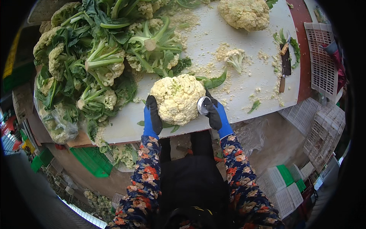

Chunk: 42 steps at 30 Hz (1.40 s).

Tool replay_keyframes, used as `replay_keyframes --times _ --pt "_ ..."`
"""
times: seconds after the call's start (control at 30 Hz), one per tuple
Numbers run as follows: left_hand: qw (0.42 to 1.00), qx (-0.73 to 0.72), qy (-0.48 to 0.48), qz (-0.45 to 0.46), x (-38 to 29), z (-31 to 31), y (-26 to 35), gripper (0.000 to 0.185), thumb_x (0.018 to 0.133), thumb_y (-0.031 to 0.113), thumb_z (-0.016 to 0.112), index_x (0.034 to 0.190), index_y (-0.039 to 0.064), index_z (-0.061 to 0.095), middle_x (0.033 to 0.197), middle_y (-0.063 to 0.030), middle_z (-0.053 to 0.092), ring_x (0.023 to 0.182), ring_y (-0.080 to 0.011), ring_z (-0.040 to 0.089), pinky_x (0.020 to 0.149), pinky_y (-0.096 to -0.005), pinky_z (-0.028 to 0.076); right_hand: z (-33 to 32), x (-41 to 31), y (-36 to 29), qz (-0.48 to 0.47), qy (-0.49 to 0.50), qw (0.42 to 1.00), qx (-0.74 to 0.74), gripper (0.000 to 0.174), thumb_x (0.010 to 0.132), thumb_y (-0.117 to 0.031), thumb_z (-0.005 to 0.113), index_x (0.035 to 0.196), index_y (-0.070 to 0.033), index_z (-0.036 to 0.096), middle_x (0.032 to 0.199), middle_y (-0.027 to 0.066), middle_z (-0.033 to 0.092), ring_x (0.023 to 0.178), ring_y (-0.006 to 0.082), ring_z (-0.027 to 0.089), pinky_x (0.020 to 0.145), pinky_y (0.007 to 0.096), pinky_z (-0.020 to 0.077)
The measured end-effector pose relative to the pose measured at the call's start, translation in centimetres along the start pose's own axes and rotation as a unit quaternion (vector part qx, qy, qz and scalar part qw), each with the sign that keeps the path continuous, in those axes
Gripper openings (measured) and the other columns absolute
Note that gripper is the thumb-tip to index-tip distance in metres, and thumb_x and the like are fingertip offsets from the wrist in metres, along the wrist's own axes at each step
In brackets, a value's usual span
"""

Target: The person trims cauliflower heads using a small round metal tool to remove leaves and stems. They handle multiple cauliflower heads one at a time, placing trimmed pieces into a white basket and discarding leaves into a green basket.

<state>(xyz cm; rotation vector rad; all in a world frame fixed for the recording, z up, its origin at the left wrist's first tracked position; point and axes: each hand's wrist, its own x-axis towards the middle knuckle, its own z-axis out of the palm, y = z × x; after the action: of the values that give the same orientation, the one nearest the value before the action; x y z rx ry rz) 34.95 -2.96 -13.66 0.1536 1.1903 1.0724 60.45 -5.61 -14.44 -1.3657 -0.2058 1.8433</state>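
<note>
A large cream cauliflower head (177, 100) sits curd side up at the near edge of the white table, with a few green bits among its florets. My left hand (153, 114), in a blue and black glove, grips its left side. In my right hand (216, 113), gloved alike, is a round silver metal tool (203, 105); its exact kind is unclear. That hand is against the head's right side, and its fingertips are partly hidden. A green leaf (214, 80) lies just behind the head.
Leafy cauliflowers (94, 61) are heaped at left. Another cauliflower head (244, 14) sits at the back, a loose floret (235, 59) nearer. A dark-bladed knife (286, 64) and a hooked knife (285, 48) lie at right. Crumbs cover the white tabletop (268, 101). Plastic crates (324, 134) stand beyond.
</note>
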Motion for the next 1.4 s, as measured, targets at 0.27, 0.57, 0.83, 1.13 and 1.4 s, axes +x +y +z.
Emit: replay_keyframes --times 0.27,0.57,0.83,1.13,1.4 --pt "0.988 0.12 0.065 -0.067 -3.7 3.7 3.7 0.063 0.09 0.03 0.069 0.14 0.001 0.043 0.131 -0.0121 0.058 0.117 -0.0223 0.059 0.099 -0.0355 0.049 6.9 -2.8 -6.6 0.014 0.025 0.999 -0.028 0.038 0.089 -0.015 0.066 0.121 0.004 0.056 0.137 0.012 0.053 0.108 0.0158 0.058 0.092 0.0281 0.0488" --pt "0.985 0.105 0.102 -0.093 -0.8 3.5 6.0 0.048 0.093 0.028 0.064 0.128 -0.004 0.055 0.124 -0.0147 0.063 0.104 -0.0246 0.066 0.09 -0.037 0.055 0.4 3.5 -4.0 0.006 -0.003 0.983 -0.184 0.042 0.095 -0.021 0.063 0.129 0.002 0.057 0.104 0.0074 0.068 0.085 0.0123 0.062 0.078 0.0257 0.0502" --pt "0.985 0.046 0.117 -0.121 0.7 0.5 4.6 0.048 0.095 0.03 0.061 0.133 0.002 0.052 0.127 -0.0126 0.061 0.111 -0.0252 0.063 0.093 -0.0398 0.054 -0.9 5.3 -4.3 0.007 0.039 0.978 -0.205 0.048 0.09 -0.029 0.069 0.126 0.002 0.06 0.117 0.0153 0.066 0.093 0.0162 0.065 0.077 0.0286 0.0526" --pt "0.99 -0.003 0.038 -0.136 1.4 -3.9 4.1 0.052 0.097 0.035 0.058 0.137 0.004 0.049 0.135 -0.0129 0.057 0.12 -0.0253 0.058 0.102 -0.0421 0.048 2.4 5.2 -4.3 -0.009 -0.083 0.921 -0.38 0.046 0.09 -0.025 0.07 0.126 0.002 0.058 0.123 0.0111 0.061 0.102 0.0139 0.059 0.088 0.0294 0.0484" --pt "0.996 -0.009 0.037 -0.087 -1.4 1.0 3.5 0.059 0.093 0.025 0.065 0.142 0.004 0.041 0.131 -0.0126 0.057 0.116 -0.0227 0.059 0.096 -0.0364 0.052 2.6 2.6 -0.4 -0.043 -0.066 0.997 -0.016 0.078 0.087 -0.048 0.066 0.14 0.005 0.046 0.141 0.013 0.051 0.126 0.0212 0.05 0.11 0.0347 0.0348"
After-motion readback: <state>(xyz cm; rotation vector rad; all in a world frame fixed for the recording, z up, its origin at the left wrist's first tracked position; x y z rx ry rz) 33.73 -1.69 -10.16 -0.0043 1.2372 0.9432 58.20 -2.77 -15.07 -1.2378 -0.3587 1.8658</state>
